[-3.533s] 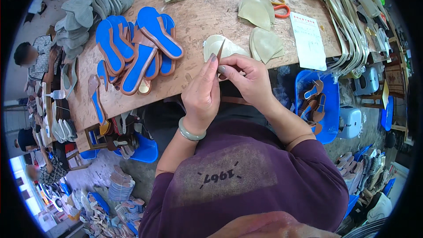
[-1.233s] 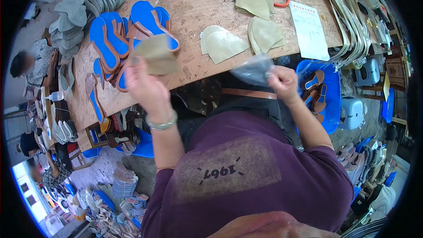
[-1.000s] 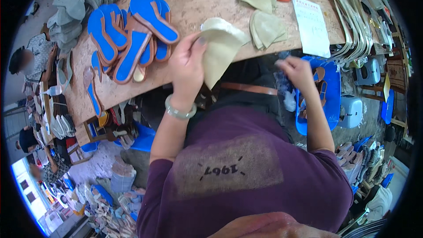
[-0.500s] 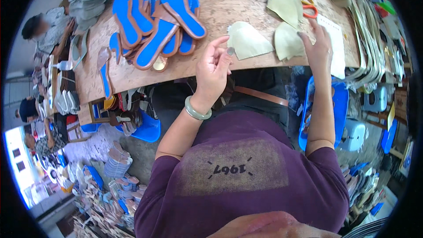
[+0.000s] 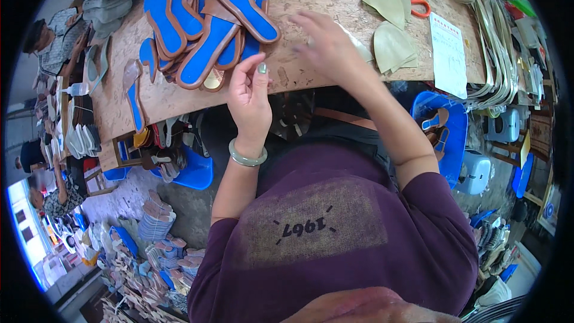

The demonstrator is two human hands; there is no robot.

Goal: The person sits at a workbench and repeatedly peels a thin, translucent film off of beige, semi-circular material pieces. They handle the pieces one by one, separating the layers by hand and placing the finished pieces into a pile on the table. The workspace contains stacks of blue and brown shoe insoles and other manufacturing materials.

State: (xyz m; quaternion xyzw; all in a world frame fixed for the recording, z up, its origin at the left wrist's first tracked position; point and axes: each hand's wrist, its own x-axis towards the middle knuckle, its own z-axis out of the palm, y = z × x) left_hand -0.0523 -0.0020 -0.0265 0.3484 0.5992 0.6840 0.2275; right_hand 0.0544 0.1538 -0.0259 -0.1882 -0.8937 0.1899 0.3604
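My left hand [image 5: 249, 98], a bangle at its wrist, is held just off the table's front edge, below a pile of blue-and-brown shoe insoles [image 5: 206, 54]. Its fingers are curled in with the thumb raised; whatever the palm may hold is hidden. Fingers spread and slightly blurred, my right hand [image 5: 332, 48] reaches over the table between the insoles and the pale pieces, with nothing seen in it. Behind it a pale cut piece [image 5: 360, 45] is mostly covered. To its right lie stacked pale rounded pieces [image 5: 393, 49] and another pale stack [image 5: 385, 1].
Orange-handled scissors [image 5: 421, 7] and a paper sheet [image 5: 448, 60] lie on the wooden table [image 5: 287, 81] at right, near hanging pale strips [image 5: 499, 54]. A single narrow blue-and-brown piece [image 5: 135, 98] is at left. Below the table edge stands a blue bin [image 5: 457, 122]. Other people are at far left.
My right hand has swept left from beside the paper sheet to near the insole pile, now covering much of the pale piece. My left hand has shifted left and toward me.
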